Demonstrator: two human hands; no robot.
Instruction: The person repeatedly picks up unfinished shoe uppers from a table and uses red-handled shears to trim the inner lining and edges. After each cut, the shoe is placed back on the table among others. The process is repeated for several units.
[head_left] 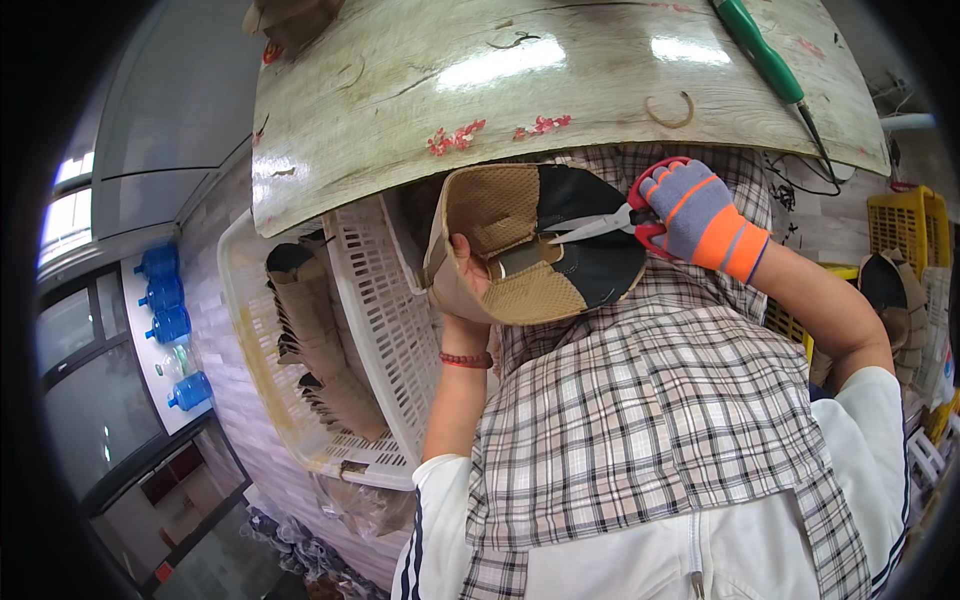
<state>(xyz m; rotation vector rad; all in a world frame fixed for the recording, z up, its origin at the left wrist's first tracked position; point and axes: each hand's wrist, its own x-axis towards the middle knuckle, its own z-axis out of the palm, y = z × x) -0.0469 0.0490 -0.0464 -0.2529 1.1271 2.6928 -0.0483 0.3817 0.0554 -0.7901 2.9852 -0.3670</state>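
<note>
My bare left hand is closed on the left side of a tan and black shoe upper, thumb on its inner face and the other fingers hidden behind. The upper is held open over my lap, its textured tan part on the left and smooth black part on the right. My right hand, in a grey and orange glove, grips the red handles of a pair of scissors. The scissor blades point left into the upper's opening, slightly apart, with their tips close to a tan strip inside it.
In front stands a wood-patterned table with thin scraps and a green-handled tool. At left, a white plastic basket stands beside stacked uppers. Yellow crates are at right, blue water bottles far left.
</note>
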